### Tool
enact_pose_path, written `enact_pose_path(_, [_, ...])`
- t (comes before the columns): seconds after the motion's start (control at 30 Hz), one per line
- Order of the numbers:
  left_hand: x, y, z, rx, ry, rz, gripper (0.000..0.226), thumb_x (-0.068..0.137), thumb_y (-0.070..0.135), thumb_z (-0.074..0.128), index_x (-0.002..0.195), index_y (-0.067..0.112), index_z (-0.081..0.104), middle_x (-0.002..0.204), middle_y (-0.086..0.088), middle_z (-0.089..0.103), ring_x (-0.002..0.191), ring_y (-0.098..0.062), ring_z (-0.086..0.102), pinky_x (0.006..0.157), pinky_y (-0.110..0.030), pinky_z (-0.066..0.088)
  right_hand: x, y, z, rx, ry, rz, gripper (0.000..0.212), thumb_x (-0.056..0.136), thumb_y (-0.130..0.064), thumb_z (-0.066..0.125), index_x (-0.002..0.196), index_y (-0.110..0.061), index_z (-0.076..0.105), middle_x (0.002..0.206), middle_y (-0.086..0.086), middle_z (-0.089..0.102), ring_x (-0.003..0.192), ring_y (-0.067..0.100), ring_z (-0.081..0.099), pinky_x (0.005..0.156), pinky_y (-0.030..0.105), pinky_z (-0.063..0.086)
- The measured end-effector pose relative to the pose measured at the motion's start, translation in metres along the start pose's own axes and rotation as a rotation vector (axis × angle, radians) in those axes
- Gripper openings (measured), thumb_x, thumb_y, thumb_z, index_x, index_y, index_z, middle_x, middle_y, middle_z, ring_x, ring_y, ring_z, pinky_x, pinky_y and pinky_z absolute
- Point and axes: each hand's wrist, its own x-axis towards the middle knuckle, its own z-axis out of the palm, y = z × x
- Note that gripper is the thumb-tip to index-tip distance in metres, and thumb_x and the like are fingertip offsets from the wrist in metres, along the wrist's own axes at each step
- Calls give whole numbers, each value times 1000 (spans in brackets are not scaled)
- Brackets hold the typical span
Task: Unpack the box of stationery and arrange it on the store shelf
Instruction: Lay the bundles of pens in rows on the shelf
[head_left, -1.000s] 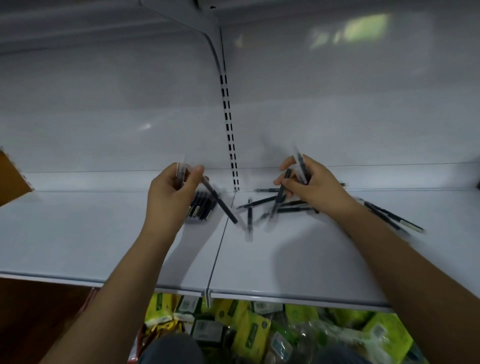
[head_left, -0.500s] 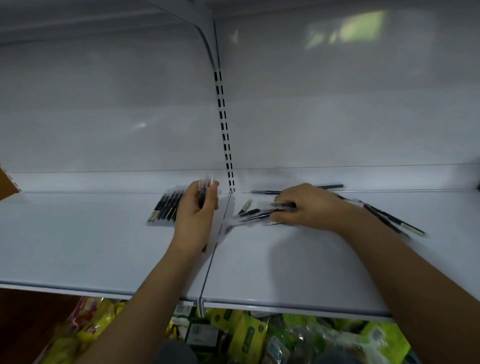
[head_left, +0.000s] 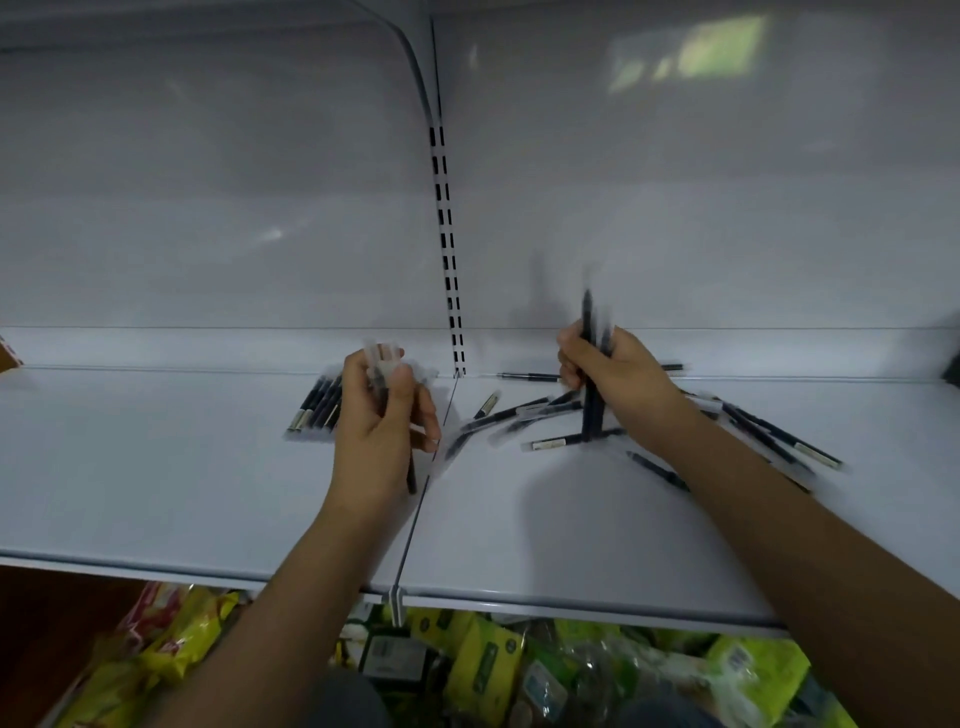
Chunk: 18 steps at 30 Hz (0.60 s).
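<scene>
- The step in hand looks like sorting: loose pens get gathered from a scattered heap and laid into a neat row on the white store shelf (head_left: 156, 483). No box shows here, so I'd judge the unpacking itself is largely behind.
- The tidy row of pens (head_left: 318, 404) lies flat, side by side, just at ten o'clock of the left hand (head_left: 382, 426) and partly hidden behind it.
- The left hand is curled round a small bunch of wrapped pens (head_left: 383, 366), thumb pressed on top, the bunch standing roughly upright; one dark end pokes out below the palm.
- The right hand (head_left: 613, 382) is fisted round a couple of dark pens (head_left: 589, 395), held upright with their lower ends down among the heap.
- The scattered pens (head_left: 524, 413) sprawl crosswise from eight o'clock round to four o'clock of the right hand, some under the forearm.
- Both forearms reach up and forward over the shelf's front edge, wrists raised.
- Next, I reckon, the gripped pens need squaring up and laying down beside the tidy row, aligned the same way; motion blur hides finer detail.
- Yellow and green packets (head_left: 483, 670) sit on the level below.
</scene>
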Motion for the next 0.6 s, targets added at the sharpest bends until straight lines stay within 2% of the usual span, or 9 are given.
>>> enact_pose_path(0.1, [-1,-3,-3,32,-39,-87,8,102,13,50,110,16,48,73,-6,56,53,-15,47,45,-23,40,-2,3,5,-29,-36,53,36,95,-43,57,69,-18,56,64,-1,56,65,17,54,77,37,48])
enact_pose_path(0.17, [1,-5,-6,106,-6,-142,5,100,18,56,104,21,54,66,5,56,50,-7,45,44,-18,37,-3,2,8,5,-52,62,35,99,-37,51,74,-13,56,64,1,54,61,17,52,69,36,47])
enact_pose_path(0.23, [5,-5,-9,172,56,-170,3,96,25,61,94,23,59,57,13,50,48,-5,42,44,-18,37,-5,-3,9,58,-48,19,30,101,-34,48,82,-12,57,62,1,45,54,16,42,56,31,40])
enact_pose_path(0.33, [14,-7,-18,457,95,-56,17,92,28,67,86,14,62,65,3,57,52,-4,49,51,-15,41,-6,-9,4,43,22,-37,26,100,-32,51,90,-11,63,58,-3,34,52,13,30,49,26,29])
enact_pose_path(0.4, [16,-6,-23,739,-22,36,28,87,39,69,82,13,63,69,-3,62,58,-6,54,54,-14,42,-8,-12,2,-46,56,-71,22,98,-34,54,89,-17,66,58,-1,35,52,14,32,50,27,32])
enact_pose_path(0.5, [10,-4,-25,1053,-277,-17,39,79,58,71,80,20,63,70,1,63,61,-9,57,56,-28,47,-11,-13,4,-210,57,-120,17,95,-37,59,87,-26,69,64,7,51,57,17,47,57,29,42])
enact_pose_path(0.57, [5,-4,-26,1141,-388,-55,35,79,54,73,79,21,61,72,2,63,64,-12,59,57,-32,48,-12,-11,6,-294,19,-134,16,93,-36,61,89,-24,70,83,13,65,73,27,59,68,35,49])
enact_pose_path(0.6, [5,-4,-27,1148,-405,-69,30,81,47,73,78,20,60,72,2,63,64,-13,59,57,-32,48,-13,-9,7,-321,-1,-141,18,93,-36,62,89,-22,70,88,16,66,77,30,59,69,36,49])
